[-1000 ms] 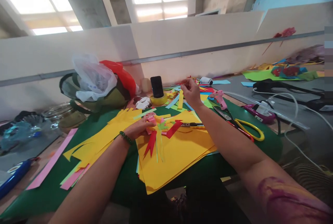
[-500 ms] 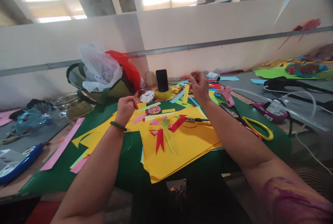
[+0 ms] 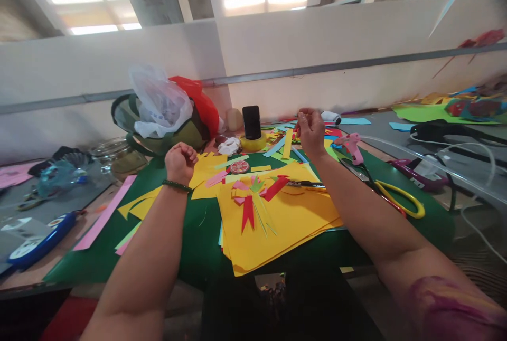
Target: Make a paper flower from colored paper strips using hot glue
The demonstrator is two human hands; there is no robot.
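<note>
Four colours in the paper cluster [image 3: 255, 186]: forked red tail toward the near edge, second red strip slanting right, thin green strands, pointed green centre, pink and yellow bits. Lying on yellow sheets [image 3: 289, 235] by the middle of the table's [image 3: 200, 233] near edge. Well apart: left hand [image 3: 181, 163] loosely fisted, right hand [image 3: 311, 128] with fingertips bunched toward the far edge, contents unclear.
</note>
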